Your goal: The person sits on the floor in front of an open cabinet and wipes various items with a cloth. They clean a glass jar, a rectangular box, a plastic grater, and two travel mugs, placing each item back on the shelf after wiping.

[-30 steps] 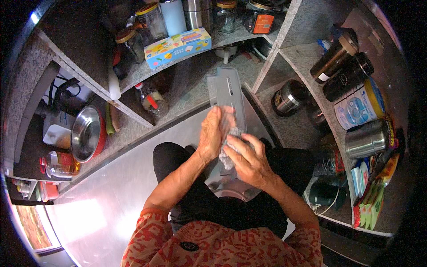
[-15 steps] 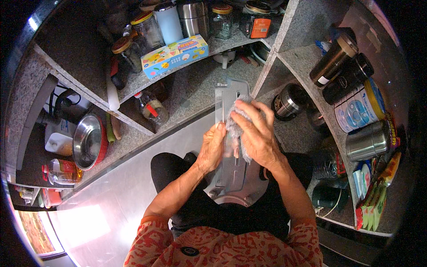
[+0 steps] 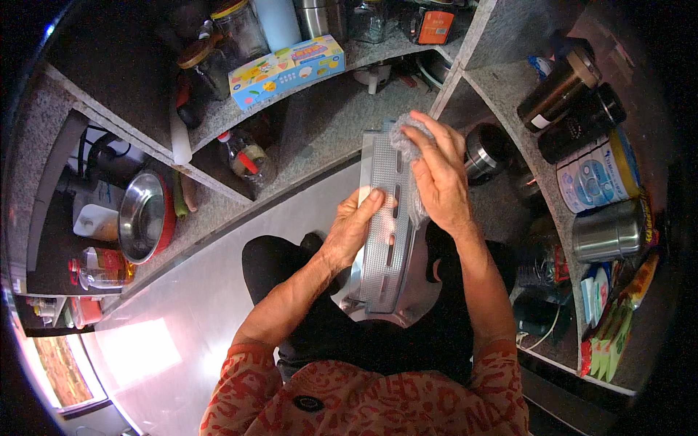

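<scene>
A long, narrow, translucent grey plastic piece [image 3: 379,272] with a textured face and a row of slots stands lengthwise above my lap. I cannot make out exactly what it is. My left hand [image 3: 350,231] grips its left edge near the middle, thumb lying over the textured face. On the opposite side, my right hand [image 3: 445,178] is closed on a crumpled grey cloth [image 3: 404,139], pressed to the upper right part of the piece. Some of the cloth hangs down along the right edge. The right palm hides part of that edge.
Stone shelves curve around me. Ahead are a blue-and-yellow box [image 3: 288,71] and glass jars; below them lies a bottle with a red label [image 3: 251,163]. At left sit a steel basin [image 3: 145,218] and an oil bottle [image 3: 104,267]. Flasks, a large can [image 3: 598,174] and a steel pot [image 3: 607,231] line the right.
My right hand and the cloth have moved up toward the far end of the plastic piece. The piece has turned its slotted face more into view; my left hand still holds its edge.
</scene>
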